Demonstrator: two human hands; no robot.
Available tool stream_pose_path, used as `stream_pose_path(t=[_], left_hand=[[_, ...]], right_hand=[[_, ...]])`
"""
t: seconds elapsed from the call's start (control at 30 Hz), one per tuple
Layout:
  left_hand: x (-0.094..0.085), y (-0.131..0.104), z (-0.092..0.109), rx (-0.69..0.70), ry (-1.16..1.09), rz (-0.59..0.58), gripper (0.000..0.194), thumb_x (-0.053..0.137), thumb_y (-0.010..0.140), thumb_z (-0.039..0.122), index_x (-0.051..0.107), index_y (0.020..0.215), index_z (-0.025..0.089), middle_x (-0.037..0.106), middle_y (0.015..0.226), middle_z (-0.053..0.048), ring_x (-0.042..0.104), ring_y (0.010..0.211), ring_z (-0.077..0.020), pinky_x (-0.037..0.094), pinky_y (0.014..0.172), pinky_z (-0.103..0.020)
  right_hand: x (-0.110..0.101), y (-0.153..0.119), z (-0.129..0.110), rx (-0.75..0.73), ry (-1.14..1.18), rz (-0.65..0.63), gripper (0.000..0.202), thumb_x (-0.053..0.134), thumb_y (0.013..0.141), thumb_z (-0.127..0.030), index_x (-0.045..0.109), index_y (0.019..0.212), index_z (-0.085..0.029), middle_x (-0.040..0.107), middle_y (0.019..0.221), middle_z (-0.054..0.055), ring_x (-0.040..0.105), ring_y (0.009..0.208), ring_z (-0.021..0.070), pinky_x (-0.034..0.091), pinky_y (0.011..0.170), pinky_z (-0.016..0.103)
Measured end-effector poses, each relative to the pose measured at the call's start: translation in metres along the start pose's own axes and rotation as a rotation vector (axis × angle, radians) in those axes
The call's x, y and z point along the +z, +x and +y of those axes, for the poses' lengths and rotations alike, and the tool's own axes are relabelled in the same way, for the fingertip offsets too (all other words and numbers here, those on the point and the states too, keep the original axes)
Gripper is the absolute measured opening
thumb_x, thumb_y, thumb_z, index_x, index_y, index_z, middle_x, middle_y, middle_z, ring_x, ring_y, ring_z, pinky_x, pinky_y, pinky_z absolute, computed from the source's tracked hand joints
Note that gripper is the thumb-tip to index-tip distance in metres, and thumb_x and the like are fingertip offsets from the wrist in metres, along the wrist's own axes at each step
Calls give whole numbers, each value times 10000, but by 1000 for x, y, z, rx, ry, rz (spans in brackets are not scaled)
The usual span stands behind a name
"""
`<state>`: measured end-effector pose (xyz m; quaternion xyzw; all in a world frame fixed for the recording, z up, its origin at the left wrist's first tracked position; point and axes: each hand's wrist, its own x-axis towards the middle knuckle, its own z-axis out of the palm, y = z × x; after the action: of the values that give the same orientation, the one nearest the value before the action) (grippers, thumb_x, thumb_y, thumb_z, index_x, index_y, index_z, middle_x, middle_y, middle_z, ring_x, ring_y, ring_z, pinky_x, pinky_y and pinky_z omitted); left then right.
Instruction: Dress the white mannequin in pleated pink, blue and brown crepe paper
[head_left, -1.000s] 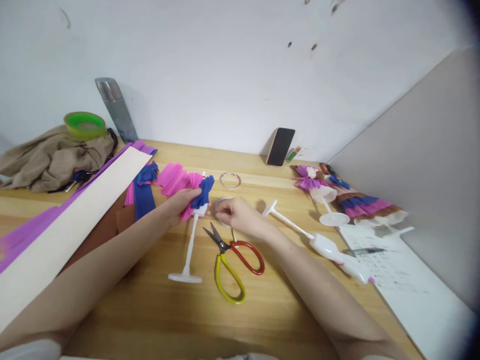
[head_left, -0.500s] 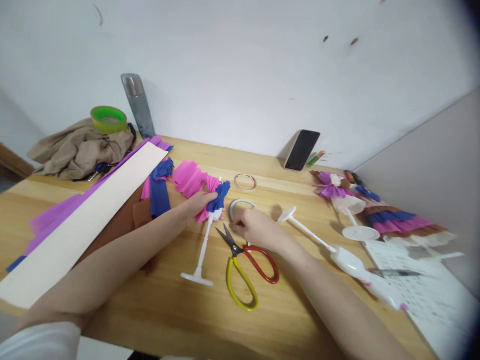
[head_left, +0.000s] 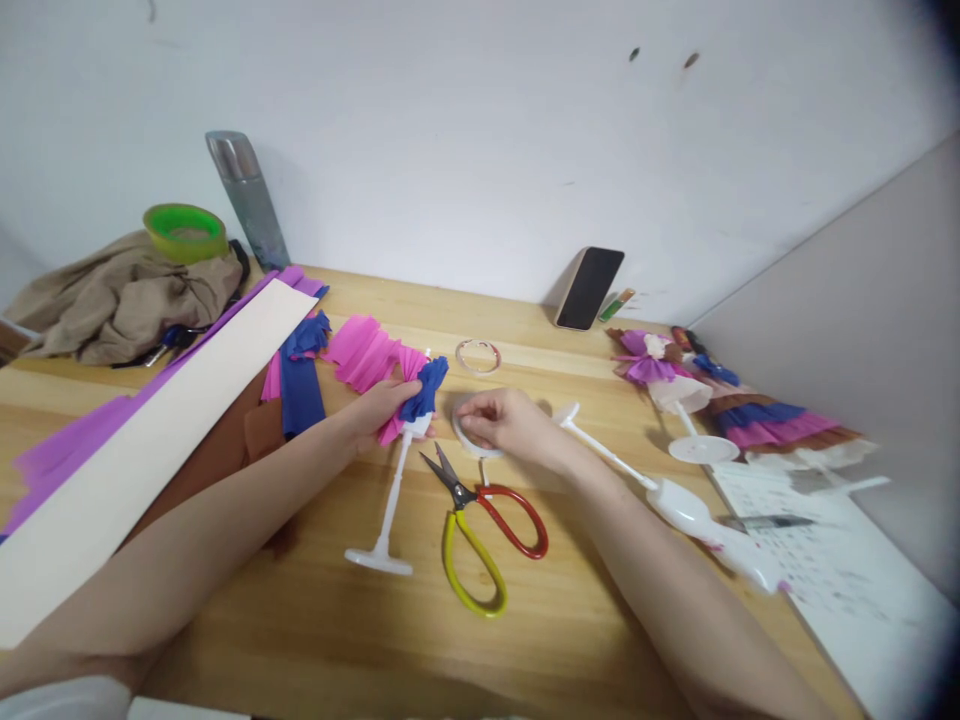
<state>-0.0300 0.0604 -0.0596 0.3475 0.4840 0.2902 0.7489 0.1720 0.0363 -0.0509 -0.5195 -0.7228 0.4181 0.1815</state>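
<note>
Here, left hand (head_left: pixel 381 405) pinches paper (head_left: pixel 430 388); right hand (head_left: pixel 511 425) half-curled over tape edge (head_left: pixel 466 442), grip unclear; scissors (head_left: pixel 460 495) close.

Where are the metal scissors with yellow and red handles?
In the head view, the scissors lie on the wooden table below centre, right of the white plastic stand in the left hand.

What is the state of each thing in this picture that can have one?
Scissors: slightly open.
Phone: leaning on wall, screen dark.
Bottle: capped.
Beige cloth: crumpled.
Blue crepe paper in left hand: gathered.
White ring: lying flat.
Bare white figure: lying down.
Paper sheet: flat, written on.
</note>
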Motion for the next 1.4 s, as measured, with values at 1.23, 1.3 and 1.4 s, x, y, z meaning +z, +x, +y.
stream_pose_path(t=[1.23, 1.3, 1.4], left_hand=[[-7, 5, -1, -30, -44, -57, 252, 407, 977, 229, 604, 1021, 78, 725, 666, -93, 703, 530, -190, 570, 522, -256], [-8, 6, -2, -23, -48, -66, 240, 415, 974, 230, 607, 987, 87, 725, 668, -90, 706, 533, -193, 572, 521, -260], [-10, 8, -4, -16, -53, -78, 230, 433, 966, 232, 611, 969, 87, 729, 685, -94, 709, 540, -199, 576, 528, -272]], right_hand=[[13, 0, -7, -154, -243, 33, 172, 518, 754, -92, 588, 613, -161, 490, 577, -28, 401, 550, 100, 292, 573, 245], [12, 0, -8, -135, -236, 43, 191, 511, 753, -86, 561, 585, -161, 464, 558, -34, 385, 538, 96, 280, 564, 244], [12, 1, -9, -123, -228, 57, 208, 503, 753, -91, 533, 558, -159, 446, 547, -37, 366, 526, 90, 265, 550, 243]])
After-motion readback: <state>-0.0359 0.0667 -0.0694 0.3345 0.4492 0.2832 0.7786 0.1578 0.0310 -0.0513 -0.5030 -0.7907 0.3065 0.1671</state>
